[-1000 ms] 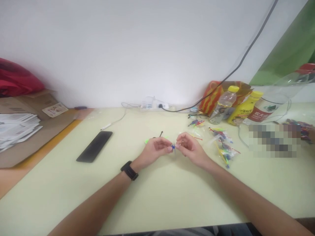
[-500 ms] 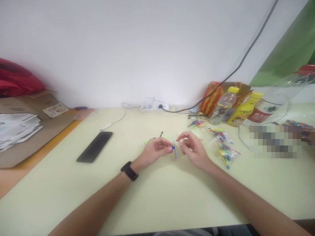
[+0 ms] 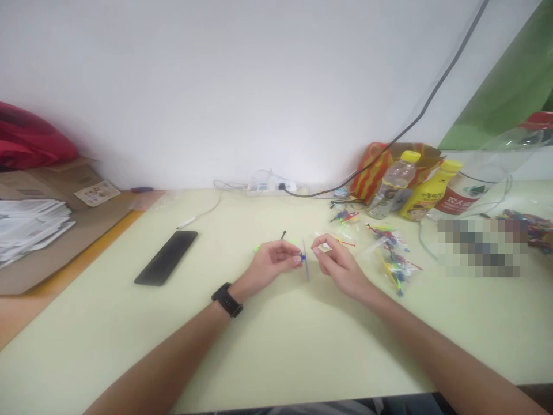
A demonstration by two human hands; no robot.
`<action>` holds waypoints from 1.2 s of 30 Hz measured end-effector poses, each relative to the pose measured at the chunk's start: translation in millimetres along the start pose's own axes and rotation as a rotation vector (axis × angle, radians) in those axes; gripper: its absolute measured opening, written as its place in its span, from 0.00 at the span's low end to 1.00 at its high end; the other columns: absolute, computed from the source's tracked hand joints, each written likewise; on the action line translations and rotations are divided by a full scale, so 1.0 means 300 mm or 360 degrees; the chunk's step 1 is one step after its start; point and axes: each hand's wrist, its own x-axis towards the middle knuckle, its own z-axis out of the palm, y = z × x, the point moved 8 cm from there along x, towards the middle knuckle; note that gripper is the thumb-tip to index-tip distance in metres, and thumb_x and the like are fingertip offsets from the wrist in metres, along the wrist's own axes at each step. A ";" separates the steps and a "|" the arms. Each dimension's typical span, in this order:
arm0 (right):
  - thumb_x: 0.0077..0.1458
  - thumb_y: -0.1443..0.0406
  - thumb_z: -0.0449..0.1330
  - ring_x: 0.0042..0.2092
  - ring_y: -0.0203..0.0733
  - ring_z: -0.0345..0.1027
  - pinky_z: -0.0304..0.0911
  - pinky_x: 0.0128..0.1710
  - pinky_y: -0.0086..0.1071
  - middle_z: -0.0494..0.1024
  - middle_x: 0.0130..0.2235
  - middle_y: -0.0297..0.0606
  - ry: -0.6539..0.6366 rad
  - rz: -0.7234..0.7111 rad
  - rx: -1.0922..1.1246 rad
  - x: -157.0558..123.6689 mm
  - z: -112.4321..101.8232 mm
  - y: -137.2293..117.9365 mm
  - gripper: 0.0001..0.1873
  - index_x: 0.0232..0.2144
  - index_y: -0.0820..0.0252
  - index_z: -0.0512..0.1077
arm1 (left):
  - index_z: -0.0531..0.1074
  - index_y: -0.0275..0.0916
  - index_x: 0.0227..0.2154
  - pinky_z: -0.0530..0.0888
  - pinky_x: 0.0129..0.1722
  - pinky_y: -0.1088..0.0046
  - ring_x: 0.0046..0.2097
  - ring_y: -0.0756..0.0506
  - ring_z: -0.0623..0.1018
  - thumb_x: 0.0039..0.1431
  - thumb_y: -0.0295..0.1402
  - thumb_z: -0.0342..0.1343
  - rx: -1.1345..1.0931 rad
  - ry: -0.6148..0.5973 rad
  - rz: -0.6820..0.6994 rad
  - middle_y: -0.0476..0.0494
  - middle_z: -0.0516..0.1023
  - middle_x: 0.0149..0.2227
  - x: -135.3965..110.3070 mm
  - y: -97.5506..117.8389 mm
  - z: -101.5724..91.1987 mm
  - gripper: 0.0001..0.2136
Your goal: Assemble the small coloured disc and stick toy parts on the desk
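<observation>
My left hand (image 3: 273, 265) pinches a small blue plastic piece (image 3: 303, 257) between thumb and fingertips. The piece has a thin upright blade or rod, which looks pale and blurred. Just right of it, apart from the blade, is my right hand (image 3: 341, 265). Its fingers are curled with thumb and index tips close together, and no object shows between them. Behind the left hand lie bright green bits (image 3: 258, 248) and a small black stick-like part (image 3: 283, 234), partly hidden. Clear bags of small coloured plastic parts (image 3: 394, 268) rest to the right.
A black phone (image 3: 166, 257) lies on the left of the table. Papers (image 3: 32, 222) and a cardboard box (image 3: 64, 181) are beyond it. At the back stand a power strip (image 3: 272, 185), a clear bottle (image 3: 393, 184), a yellow bottle (image 3: 432, 193) and a striped bag (image 3: 369, 170).
The blue piece's thin blade has gone from sharp and dark to pale and blurred. My right thumb and index tips have drawn closer together. My left hand is almost unmoved.
</observation>
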 end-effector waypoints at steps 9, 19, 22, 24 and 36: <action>0.65 0.52 0.59 0.30 0.37 0.61 0.57 0.29 0.30 0.68 0.31 0.31 0.0018 -0.0159 -0.0057 0.016 0.015 -0.001 0.15 0.42 0.54 0.64 | 0.79 0.33 0.40 0.80 0.49 0.62 0.41 0.42 0.84 0.54 0.38 0.72 -0.0032 -0.0040 0.0007 0.38 0.84 0.39 -0.001 0.002 0.007 0.16; 0.66 0.53 0.58 0.31 0.34 0.65 0.66 0.30 0.32 0.70 0.44 0.37 0.0101 -0.0168 -0.0088 0.011 -0.005 -0.001 0.13 0.45 0.54 0.66 | 0.78 0.34 0.41 0.80 0.49 0.62 0.42 0.42 0.84 0.56 0.38 0.71 -0.0006 -0.0041 0.0009 0.37 0.84 0.39 -0.002 -0.001 0.005 0.16; 0.66 0.53 0.57 0.34 0.37 0.68 0.71 0.32 0.33 0.71 0.45 0.37 0.0197 -0.0136 -0.0089 0.011 -0.023 0.007 0.18 0.53 0.51 0.62 | 0.78 0.34 0.41 0.80 0.48 0.63 0.41 0.43 0.84 0.56 0.39 0.71 0.0009 -0.0009 0.0032 0.38 0.84 0.39 -0.001 0.004 -0.001 0.16; 0.65 0.52 0.57 0.38 0.38 0.69 0.74 0.33 0.35 0.68 0.53 0.41 0.0278 -0.0156 -0.0100 0.013 -0.037 0.011 0.22 0.56 0.50 0.60 | 0.78 0.34 0.41 0.80 0.47 0.63 0.41 0.43 0.84 0.55 0.39 0.71 0.0019 0.0004 0.0043 0.38 0.84 0.39 0.000 0.005 -0.004 0.16; 0.62 0.50 0.59 0.18 0.30 0.39 0.41 0.16 0.24 0.53 0.18 0.20 0.0113 0.0347 0.0441 0.005 -0.006 0.038 0.16 0.42 0.54 0.67 | 0.78 0.33 0.41 0.79 0.47 0.64 0.41 0.43 0.83 0.55 0.39 0.71 0.0012 0.0006 0.0039 0.39 0.83 0.39 0.002 0.001 -0.005 0.16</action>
